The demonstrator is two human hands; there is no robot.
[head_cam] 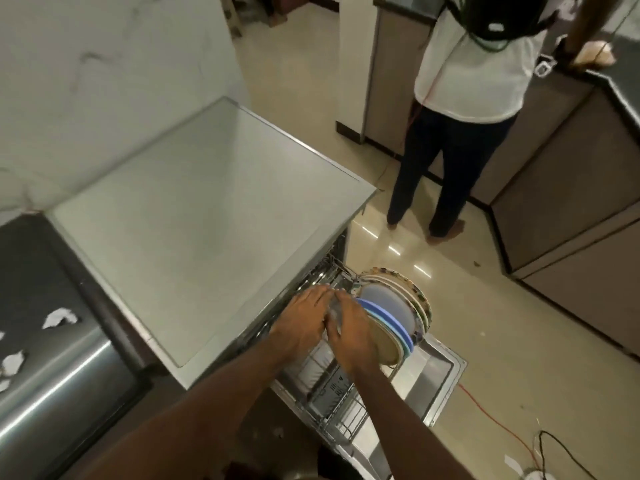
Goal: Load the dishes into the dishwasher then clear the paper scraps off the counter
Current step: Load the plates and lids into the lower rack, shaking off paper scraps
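Both forearms reach in from below, and the hands meet over the dishwasher's lower rack [337,396], which sits pulled out above the open door [438,372]. Right hand [353,332] has its fingers curled over a clear dish [333,311], blurred and hard to make out. Left hand [303,318] lays its fingers against that same dish from the other side; whether it truly grips, I cannot tell. Just beyond the knuckles, along the rack's right edge, plates [398,306] stand on edge in a row: blue ones, a cream one, patterned rims behind. Over on the dark bench [27,271] at the left, white paper scraps [59,317] lie scattered beside a shiny steel surface [59,389]. Another person [467,98] stands at the far counter.
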